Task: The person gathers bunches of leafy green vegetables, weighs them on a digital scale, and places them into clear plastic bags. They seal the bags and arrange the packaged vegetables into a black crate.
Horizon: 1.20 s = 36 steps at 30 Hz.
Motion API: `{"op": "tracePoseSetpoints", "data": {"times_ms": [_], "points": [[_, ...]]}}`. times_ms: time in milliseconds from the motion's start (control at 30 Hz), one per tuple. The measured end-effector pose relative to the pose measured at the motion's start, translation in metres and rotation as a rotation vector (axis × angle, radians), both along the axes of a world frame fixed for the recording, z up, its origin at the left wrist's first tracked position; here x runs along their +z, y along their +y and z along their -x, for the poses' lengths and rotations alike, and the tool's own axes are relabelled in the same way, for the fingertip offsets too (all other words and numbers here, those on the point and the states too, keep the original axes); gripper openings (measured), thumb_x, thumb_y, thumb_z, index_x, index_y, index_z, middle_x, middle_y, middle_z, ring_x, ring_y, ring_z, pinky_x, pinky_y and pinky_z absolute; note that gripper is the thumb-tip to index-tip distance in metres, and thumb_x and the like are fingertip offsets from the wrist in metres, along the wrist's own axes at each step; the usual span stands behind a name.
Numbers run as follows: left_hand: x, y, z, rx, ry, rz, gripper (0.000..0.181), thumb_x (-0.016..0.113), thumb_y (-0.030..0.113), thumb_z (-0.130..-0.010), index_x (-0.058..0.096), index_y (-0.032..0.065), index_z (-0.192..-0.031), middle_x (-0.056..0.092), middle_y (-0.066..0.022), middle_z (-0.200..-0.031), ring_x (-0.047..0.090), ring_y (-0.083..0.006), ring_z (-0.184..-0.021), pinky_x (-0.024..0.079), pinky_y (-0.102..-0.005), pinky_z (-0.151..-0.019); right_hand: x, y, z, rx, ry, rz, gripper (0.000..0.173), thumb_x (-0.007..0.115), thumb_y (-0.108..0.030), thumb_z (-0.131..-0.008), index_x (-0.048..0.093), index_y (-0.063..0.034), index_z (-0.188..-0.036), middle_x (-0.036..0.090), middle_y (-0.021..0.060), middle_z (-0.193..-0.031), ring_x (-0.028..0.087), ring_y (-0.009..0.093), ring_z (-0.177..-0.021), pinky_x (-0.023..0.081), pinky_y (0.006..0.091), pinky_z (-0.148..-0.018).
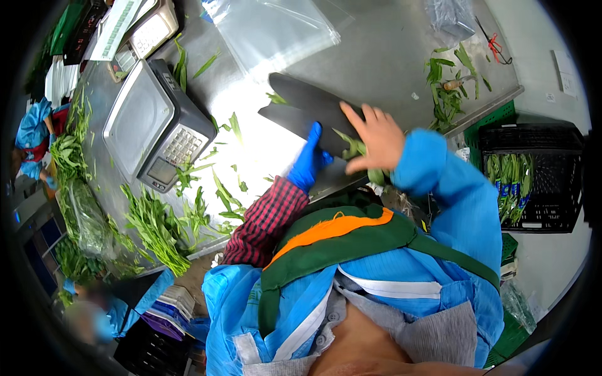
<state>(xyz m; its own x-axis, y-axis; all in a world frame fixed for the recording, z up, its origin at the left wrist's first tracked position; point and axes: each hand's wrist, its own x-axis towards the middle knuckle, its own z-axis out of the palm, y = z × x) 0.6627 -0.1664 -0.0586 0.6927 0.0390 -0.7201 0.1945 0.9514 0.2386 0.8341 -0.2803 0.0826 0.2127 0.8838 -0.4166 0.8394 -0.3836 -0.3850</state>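
Observation:
A dark grey flexible sheet [310, 108] lies on the metal table before me, with loose green leaves on it. My left hand [308, 162], in a blue glove, is at the sheet's near side; its thumb rests against the sheet, and whether it grips the edge cannot be told. My bare right hand [378, 138] is spread over the sheet's right part, fingers apart, beside some leaves [352, 146]. To the left, a bunch of leafy greens [157, 230] lies near the table edge, below a digital weighing scale [157, 127]. Clear plastic bags [277, 33] lie beyond the sheet.
A second scale [150, 33] stands at the back left. Leaf scraps [444, 94] and wire with a red tie [494, 47] lie at right. A black crate [555, 178] holds packed greens. Two people in blue [35, 124] [117, 315] are at left, beside more greens [70, 155].

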Motion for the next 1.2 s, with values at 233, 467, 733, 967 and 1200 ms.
{"op": "tracePoseSetpoints", "data": {"times_ms": [233,467,733,967,1200], "points": [[0.007,0.124,-0.067,-0.025,-0.038,-1.157,0.048,0.072,0.029,-0.090,0.061,-0.0020,-0.125,0.066,-0.0079,-0.103,0.062,-0.0138,-0.086,0.053,-0.0317,-0.078,-0.036,-0.111,0.056,-0.579,0.066,-0.077,0.113,0.087,-0.033,-0.067,0.020,-0.0106,-0.155,0.030,0.0282,-0.147,0.035,0.049,-0.132,0.033,0.0542,-0.108],[-0.042,0.285,-0.126,-0.549,0.107,-1.918,0.034,0.079,0.029,-0.079,0.074,0.0089,-0.105,0.070,-0.0134,-0.098,0.068,-0.0275,-0.088,0.053,-0.0376,-0.080,-0.057,-0.164,0.083,-0.652,0.039,-0.268,0.108,0.084,-0.039,-0.070,0.023,-0.0048,-0.152,0.025,0.0267,-0.152,0.032,0.050,-0.135,0.034,0.0563,-0.108],[0.018,0.227,-0.117,-0.170,-0.013,-1.869,0.024,0.076,0.025,-0.087,0.071,0.0041,-0.097,0.072,-0.0099,-0.089,0.068,-0.0219,-0.079,0.052,-0.0333,-0.075,-0.091,-0.188,0.097,-0.645,-0.024,-0.445,0.108,0.086,-0.041,-0.066,0.027,-0.0031,-0.149,0.027,0.0276,-0.150,0.035,0.050,-0.133,0.035,0.0569,-0.108],[-0.037,0.277,-0.124,-0.577,-0.009,-2.032,0.036,0.078,0.033,-0.081,0.074,0.0087,-0.107,0.070,-0.0153,-0.100,0.068,-0.0303,-0.088,0.053,-0.0396,-0.083,-0.086,-0.190,0.098,-0.584,-0.006,-0.461,0.108,0.086,-0.043,-0.065,0.029,-0.0034,-0.148,0.028,0.0278,-0.150,0.035,0.050,-0.133,0.034,0.0567,-0.109],[-0.036,0.250,-0.118,-0.341,0.060,-2.032,0.039,0.080,0.031,-0.080,0.072,0.0105,-0.112,0.070,-0.0141,-0.096,0.067,-0.0306,-0.084,0.054,-0.0384,-0.081,-0.095,-0.196,0.106,-0.614,-0.025,-0.498,0.109,0.087,-0.043,-0.064,0.029,-0.0050,-0.149,0.028,0.0270,-0.150,0.035,0.050,-0.133,0.034,0.0574,-0.108]]}}
